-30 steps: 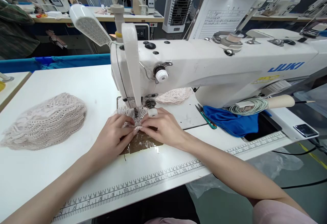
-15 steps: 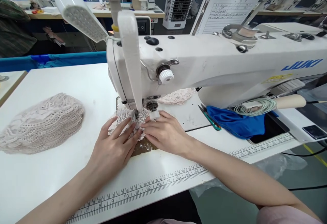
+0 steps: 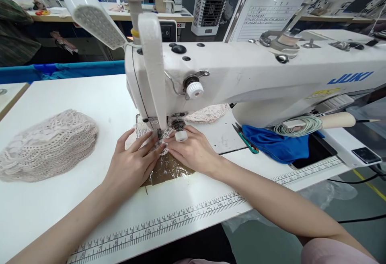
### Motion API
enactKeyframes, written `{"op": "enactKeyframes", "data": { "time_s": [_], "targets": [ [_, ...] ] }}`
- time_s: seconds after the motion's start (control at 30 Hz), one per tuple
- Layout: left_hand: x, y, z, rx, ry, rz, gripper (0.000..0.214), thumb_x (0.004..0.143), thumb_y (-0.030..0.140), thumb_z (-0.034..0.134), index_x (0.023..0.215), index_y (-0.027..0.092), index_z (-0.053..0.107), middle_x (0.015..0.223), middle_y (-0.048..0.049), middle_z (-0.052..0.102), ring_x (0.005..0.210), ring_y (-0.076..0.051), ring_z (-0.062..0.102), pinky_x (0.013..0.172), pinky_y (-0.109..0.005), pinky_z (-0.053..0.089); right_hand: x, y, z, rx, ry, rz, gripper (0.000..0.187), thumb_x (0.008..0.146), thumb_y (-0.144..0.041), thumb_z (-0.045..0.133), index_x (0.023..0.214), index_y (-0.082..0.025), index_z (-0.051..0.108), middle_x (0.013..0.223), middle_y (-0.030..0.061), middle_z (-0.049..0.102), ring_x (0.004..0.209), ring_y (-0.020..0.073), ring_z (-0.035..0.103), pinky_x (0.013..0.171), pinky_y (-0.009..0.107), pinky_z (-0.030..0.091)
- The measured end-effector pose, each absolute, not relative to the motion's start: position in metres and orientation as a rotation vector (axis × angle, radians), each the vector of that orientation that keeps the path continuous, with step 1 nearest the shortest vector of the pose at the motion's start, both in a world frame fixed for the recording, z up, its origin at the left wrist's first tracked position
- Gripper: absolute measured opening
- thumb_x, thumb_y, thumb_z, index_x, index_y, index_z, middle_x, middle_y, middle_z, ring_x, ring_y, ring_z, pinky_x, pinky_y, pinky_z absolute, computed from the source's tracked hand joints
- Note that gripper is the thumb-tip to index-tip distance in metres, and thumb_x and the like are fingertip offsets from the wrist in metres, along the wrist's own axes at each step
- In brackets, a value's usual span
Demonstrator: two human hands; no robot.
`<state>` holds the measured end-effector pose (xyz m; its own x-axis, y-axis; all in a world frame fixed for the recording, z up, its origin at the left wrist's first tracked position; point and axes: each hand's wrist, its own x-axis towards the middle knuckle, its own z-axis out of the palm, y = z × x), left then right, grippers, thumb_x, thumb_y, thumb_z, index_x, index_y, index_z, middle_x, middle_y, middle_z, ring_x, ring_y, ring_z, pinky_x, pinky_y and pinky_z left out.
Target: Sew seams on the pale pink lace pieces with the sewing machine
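Observation:
Beneath the needle of the white sewing machine point(image 3: 250, 63) lies a piece of pale lace point(image 3: 143, 130), its near edge showing between my hands. My left hand point(image 3: 131, 161) rests on the lace left of the needle, fingers spread and fairly flat. To the right of the needle, my right hand point(image 3: 196, 151) has its fingers drawn together at the lace edge; its fingertips are partly hidden behind the machine's white knob point(image 3: 181, 136). More lace point(image 3: 208, 113) lies behind the machine head. At the left sits a stack of lace pieces point(image 3: 51, 145).
Right of the needle are teal-handled snips point(image 3: 245, 139), blue cloth point(image 3: 271, 143), a coil of pale cord point(image 3: 297, 126) and a dark phone point(image 3: 316, 151). A printed ruler point(image 3: 169, 224) follows the front table edge. Beyond stand other sewing machines and an air cooler point(image 3: 212, 5).
The lace has moved away from me under the needle, uncovering more of the brown taped plate. Both hands have shifted slightly forward with it, and the view has moved a little.

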<state>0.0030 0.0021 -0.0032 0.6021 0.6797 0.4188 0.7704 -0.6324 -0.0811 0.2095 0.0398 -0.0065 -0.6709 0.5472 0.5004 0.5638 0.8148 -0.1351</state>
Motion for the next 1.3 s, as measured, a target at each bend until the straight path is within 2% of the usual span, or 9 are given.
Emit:
{"op": "enactKeyframes", "data": {
  "time_s": [0.23,0.37,0.53,0.77,0.93,1.13,1.3],
  "targets": [
    [0.001,0.009,-0.006,-2.550,-1.187,-0.481,0.029,0.094,0.021,0.047,0.117,0.026,0.063,0.120,-0.0044,0.067,0.119,-0.027,0.057,0.106,-0.056,0.031,0.209,0.045,-0.009,-0.833,-2.445,-0.205,0.023,0.094,-0.016,0.053,0.083,-0.017,0.073,0.084,0.0068,0.071,0.091,0.0207,0.061,0.089,0.036,0.046],
    [0.004,-0.002,-0.004,-2.518,-1.141,-0.510,0.028,0.093,0.022,0.050,0.119,0.023,0.062,0.117,-0.0060,0.069,0.119,-0.028,0.057,0.106,-0.056,0.031,0.210,0.040,-0.009,-0.775,-2.471,-0.165,0.020,0.094,-0.017,0.053,0.086,-0.018,0.072,0.086,0.0052,0.073,0.092,0.0210,0.060,0.093,0.040,0.043],
    [0.006,-0.016,-0.003,-2.522,-1.157,-0.506,0.030,0.094,0.021,0.049,0.122,0.024,0.058,0.115,-0.0030,0.070,0.115,-0.025,0.060,0.109,-0.053,0.032,0.212,0.031,-0.011,-0.705,-2.450,-0.143,0.020,0.094,-0.021,0.053,0.091,-0.018,0.073,0.097,0.0033,0.074,0.092,0.0183,0.061,0.096,0.039,0.041],
    [0.004,-0.013,-0.002,-2.589,-1.219,-0.560,0.030,0.094,0.021,0.048,0.122,0.026,0.057,0.118,-0.0019,0.068,0.117,-0.025,0.060,0.110,-0.056,0.030,0.213,0.032,-0.011,-0.683,-2.434,-0.178,0.021,0.094,-0.020,0.053,0.092,-0.015,0.073,0.095,0.0033,0.074,0.090,0.0175,0.062,0.098,0.036,0.039],
    [0.002,-0.010,-0.002,-2.591,-1.179,-0.531,0.031,0.093,0.021,0.049,0.123,0.027,0.056,0.120,-0.0020,0.067,0.117,-0.025,0.059,0.110,-0.057,0.029,0.213,0.033,-0.012,-0.704,-2.456,-0.208,0.023,0.095,-0.021,0.049,0.094,-0.018,0.073,0.098,0.0014,0.074,0.093,0.0179,0.061,0.098,0.037,0.040],
    [-0.001,-0.005,-0.003,-2.547,-1.117,-0.486,0.030,0.094,0.022,0.048,0.122,0.021,0.058,0.116,-0.0044,0.069,0.115,-0.025,0.060,0.110,-0.055,0.026,0.212,0.036,-0.013,-0.712,-2.458,-0.221,0.023,0.095,-0.020,0.050,0.095,-0.017,0.072,0.096,0.0017,0.074,0.091,0.0179,0.062,0.097,0.036,0.040],
    [0.000,-0.001,-0.004,-2.522,-1.108,-0.527,0.028,0.095,0.024,0.048,0.120,0.022,0.060,0.114,-0.0040,0.070,0.111,-0.023,0.063,0.109,-0.053,0.027,0.212,0.038,-0.013,-0.724,-2.465,-0.213,0.024,0.095,-0.020,0.049,0.096,-0.016,0.072,0.094,0.0029,0.074,0.090,0.0183,0.062,0.097,0.036,0.040]
  ]
}}
